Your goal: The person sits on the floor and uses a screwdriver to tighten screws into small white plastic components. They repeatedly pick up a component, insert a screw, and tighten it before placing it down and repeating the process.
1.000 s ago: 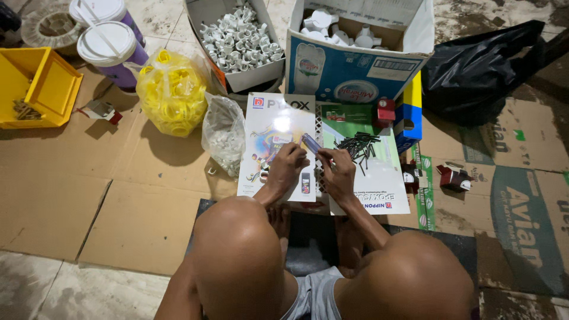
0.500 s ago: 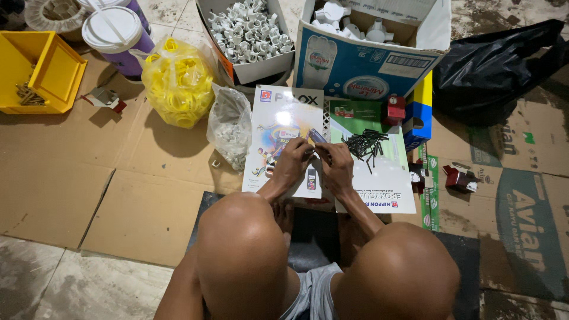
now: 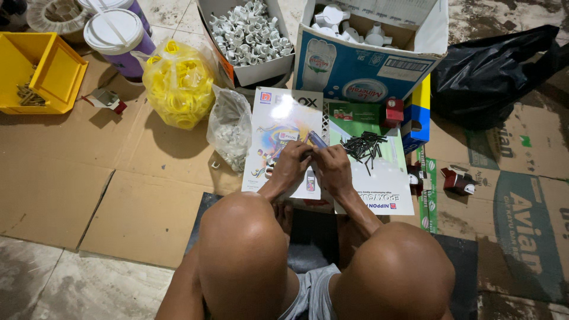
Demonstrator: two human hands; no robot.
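Cardboard floor; both hands (image 3: 311,163) hide a small part.

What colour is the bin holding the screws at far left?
Yellow; the bin shows clearly in the head view.

One head-worn camera looks steeply down past the knees (image 3: 243,249) at the near cardboard floor (image 3: 77,172).

Two purple tubs (image 3: 118,41), two open boxes (image 3: 249,35), one yellow bin (image 3: 56,77).
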